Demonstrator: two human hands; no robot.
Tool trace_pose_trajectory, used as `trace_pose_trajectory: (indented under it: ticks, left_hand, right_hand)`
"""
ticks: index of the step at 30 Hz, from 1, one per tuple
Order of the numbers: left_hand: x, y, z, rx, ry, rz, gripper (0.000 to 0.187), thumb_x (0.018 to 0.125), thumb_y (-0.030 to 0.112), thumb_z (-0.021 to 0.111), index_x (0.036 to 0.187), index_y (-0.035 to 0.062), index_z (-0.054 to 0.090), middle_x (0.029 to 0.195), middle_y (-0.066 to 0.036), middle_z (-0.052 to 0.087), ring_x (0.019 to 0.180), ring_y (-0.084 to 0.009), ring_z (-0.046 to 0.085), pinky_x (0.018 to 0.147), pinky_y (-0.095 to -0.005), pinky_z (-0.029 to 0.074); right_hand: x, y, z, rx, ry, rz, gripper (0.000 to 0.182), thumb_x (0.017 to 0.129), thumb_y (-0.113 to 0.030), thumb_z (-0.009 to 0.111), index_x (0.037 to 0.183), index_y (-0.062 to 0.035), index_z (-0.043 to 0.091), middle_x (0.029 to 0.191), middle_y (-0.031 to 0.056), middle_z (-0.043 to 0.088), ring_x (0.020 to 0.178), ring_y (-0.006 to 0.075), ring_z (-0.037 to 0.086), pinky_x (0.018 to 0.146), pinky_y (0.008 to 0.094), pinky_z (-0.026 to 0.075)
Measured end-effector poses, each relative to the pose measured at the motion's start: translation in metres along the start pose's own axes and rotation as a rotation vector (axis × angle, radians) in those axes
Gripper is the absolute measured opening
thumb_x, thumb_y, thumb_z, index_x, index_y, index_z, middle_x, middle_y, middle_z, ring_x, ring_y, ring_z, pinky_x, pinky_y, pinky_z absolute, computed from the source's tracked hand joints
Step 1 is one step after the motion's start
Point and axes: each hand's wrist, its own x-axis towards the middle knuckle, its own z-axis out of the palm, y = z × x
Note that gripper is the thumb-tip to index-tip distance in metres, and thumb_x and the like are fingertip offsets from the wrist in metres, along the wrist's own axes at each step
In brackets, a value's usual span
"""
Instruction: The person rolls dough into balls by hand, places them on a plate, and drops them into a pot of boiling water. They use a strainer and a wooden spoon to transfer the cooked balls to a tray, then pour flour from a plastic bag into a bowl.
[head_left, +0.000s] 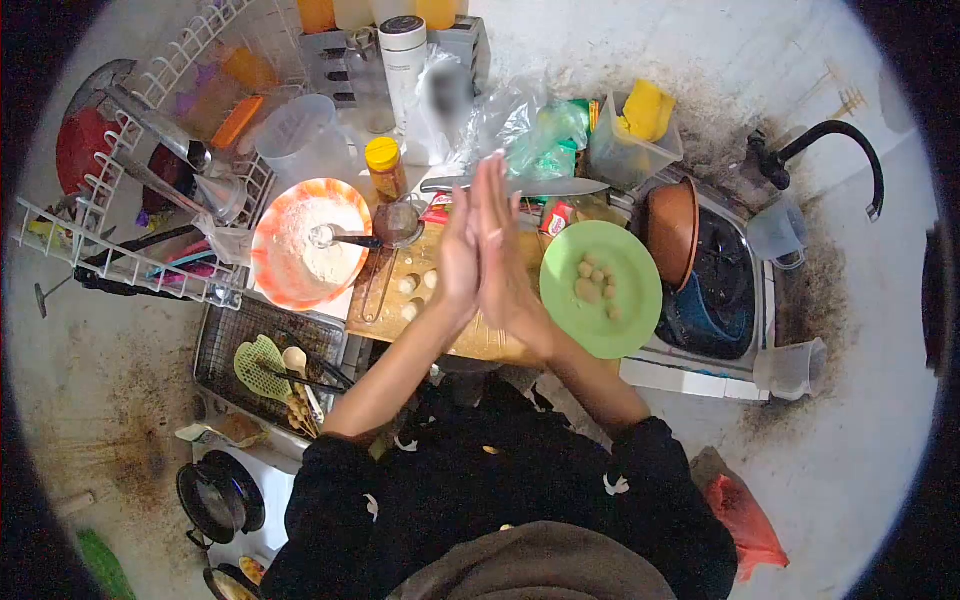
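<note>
My left hand [459,255] and my right hand [501,262] are pressed palm to palm above a wooden board [480,342], fingers straight and pointing away from me. Anything between the palms is hidden. Several small pale dough balls [409,285] lie on the board, left of my hands. Close to my right hand is a green plate [628,335] with several small brownish balls [590,290] on it. Left of the board, an orange-and-white bowl [268,262] holds white flour [325,255] and a dark-handled spoon [350,240].
A large knife [560,187] lies behind my hands, near plastic bags [510,115] and a yellow-capped jar [386,168]. The sink [735,300] with a brown bowl [672,235] is on the right. A white wire rack [75,235] and a utensil tray [225,350] stand left.
</note>
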Motion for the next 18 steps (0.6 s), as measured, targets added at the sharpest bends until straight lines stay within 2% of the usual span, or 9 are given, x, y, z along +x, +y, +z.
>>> trace_pose_trajectory:
  ticks: [3, 5, 7, 9, 10, 13, 15, 17, 18]
  left_hand:
    - [-0.009, -0.014, -0.002, -0.043, -0.021, -0.175, 0.058, 0.09, 0.041, 0.027, 0.134, 0.0045, 0.014, 0.138, -0.007, 0.019, 0.126, -0.0188, 0.02, 0.103, -0.0326, 0.016]
    - [-0.015, 0.003, 0.026, 0.238, -0.014, 0.184, 0.059, 0.09, 0.042, 0.023, 0.135, 0.0055, 0.01, 0.139, -0.008, 0.016, 0.128, -0.0197, 0.013, 0.104, -0.0323, 0.012]
    - [-0.012, 0.006, 0.026, 0.372, -0.021, 0.367, 0.059, 0.091, 0.042, 0.02, 0.135, 0.006, 0.009, 0.14, -0.008, 0.015, 0.129, -0.0201, 0.01, 0.105, -0.0321, 0.009]
    - [-0.005, 0.001, -0.005, -0.202, 0.007, -0.132, 0.058, 0.091, 0.041, 0.022, 0.135, 0.0049, 0.01, 0.139, -0.008, 0.016, 0.129, -0.0203, 0.013, 0.105, -0.0318, 0.01]
    - [-0.004, -0.002, -0.011, -0.253, -0.14, -0.108, 0.057, 0.091, 0.039, 0.022, 0.134, 0.0032, 0.011, 0.139, -0.008, 0.016, 0.128, -0.0211, 0.014, 0.105, -0.0317, 0.011]
    - [-0.022, -0.022, -0.006, 0.06, -0.02, -0.332, 0.058, 0.091, 0.04, 0.022, 0.134, 0.0016, 0.011, 0.139, -0.009, 0.015, 0.128, -0.021, 0.014, 0.105, -0.0314, 0.011]
    - [-0.02, -0.034, -0.011, 0.119, -0.048, -0.267, 0.058, 0.091, 0.04, 0.021, 0.134, 0.0019, 0.011, 0.139, -0.009, 0.014, 0.128, -0.0195, 0.013, 0.105, -0.031, 0.01]
    - [-0.009, -0.034, -0.021, 0.466, -0.188, 0.249, 0.06, 0.091, 0.042, 0.019, 0.134, 0.0018, 0.009, 0.14, -0.009, 0.011, 0.129, -0.0188, 0.01, 0.105, -0.0302, 0.009]
    - [-0.014, -0.011, -0.006, -0.065, -0.058, -0.144, 0.061, 0.09, 0.044, 0.018, 0.134, 0.0026, 0.008, 0.141, -0.009, 0.009, 0.129, -0.0199, 0.009, 0.105, -0.0296, 0.007]
  right_hand:
    - [0.013, -0.012, -0.009, -0.051, 0.099, 0.034, 0.066, 0.087, -0.047, 0.007, 0.134, -0.0008, 0.008, 0.14, 0.0189, 0.004, 0.13, 0.0297, 0.002, 0.103, 0.043, -0.002]
    - [0.014, -0.015, -0.009, -0.023, 0.168, 0.031, 0.066, 0.087, -0.047, 0.007, 0.134, -0.0008, 0.008, 0.14, 0.0189, 0.004, 0.13, 0.0299, 0.002, 0.103, 0.0424, -0.002]
    - [0.002, -0.013, -0.002, -0.134, -0.117, 0.074, 0.064, 0.087, -0.045, 0.008, 0.134, -0.0018, 0.008, 0.14, 0.0174, 0.003, 0.13, 0.0284, 0.002, 0.103, 0.0412, -0.001]
    - [-0.008, -0.016, 0.005, 0.035, 0.039, -0.115, 0.062, 0.088, -0.043, 0.008, 0.135, -0.003, 0.007, 0.141, 0.0153, 0.002, 0.13, 0.0264, 0.001, 0.104, 0.0406, -0.002]
    - [-0.008, -0.002, 0.006, -0.028, 0.066, -0.016, 0.063, 0.087, -0.045, 0.007, 0.135, -0.0036, 0.006, 0.141, 0.0145, 0.002, 0.13, 0.0254, 0.001, 0.104, 0.0402, -0.003]
    - [0.001, -0.001, 0.0, -0.086, 0.114, 0.107, 0.072, 0.084, -0.055, 0.008, 0.135, -0.0043, 0.003, 0.141, 0.013, 0.0, 0.131, 0.0238, -0.001, 0.104, 0.0393, -0.004]
    - [0.003, -0.02, 0.002, 0.047, 0.108, 0.086, 0.076, 0.082, -0.059, 0.008, 0.135, -0.0041, 0.003, 0.141, 0.0124, 0.0, 0.131, 0.0235, 0.0, 0.103, 0.0387, -0.004]
    - [0.004, -0.023, 0.001, 0.111, 0.11, 0.075, 0.078, 0.081, -0.061, 0.008, 0.135, -0.004, 0.002, 0.141, 0.0121, 0.0, 0.131, 0.0234, 0.0, 0.103, 0.0384, -0.005]
    - [0.004, -0.021, -0.001, 0.11, 0.121, 0.069, 0.078, 0.081, -0.06, 0.008, 0.135, -0.0033, 0.002, 0.141, 0.0127, 0.0, 0.13, 0.024, 0.0, 0.103, 0.0384, -0.005]
